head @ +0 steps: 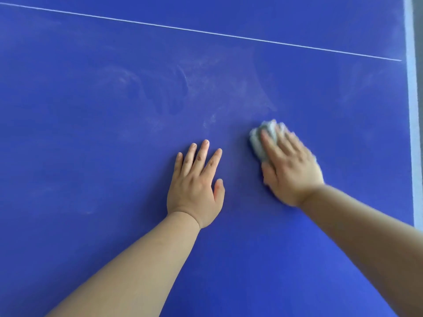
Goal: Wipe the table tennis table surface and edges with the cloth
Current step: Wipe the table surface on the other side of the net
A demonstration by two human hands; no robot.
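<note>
The blue table tennis table fills the view, with pale dusty smears across its middle. A small crumpled grey-white cloth lies on the surface right of centre. My right hand lies flat on top of the cloth, fingers straight, pressing it to the table; the hand is blurred by motion. My left hand rests flat on the bare surface left of it, fingers spread, holding nothing. Most of the cloth is hidden under my right hand.
A thin white centre line runs across the far part of the table. The white edge stripe marks the table's right border, with the grey floor just beyond it.
</note>
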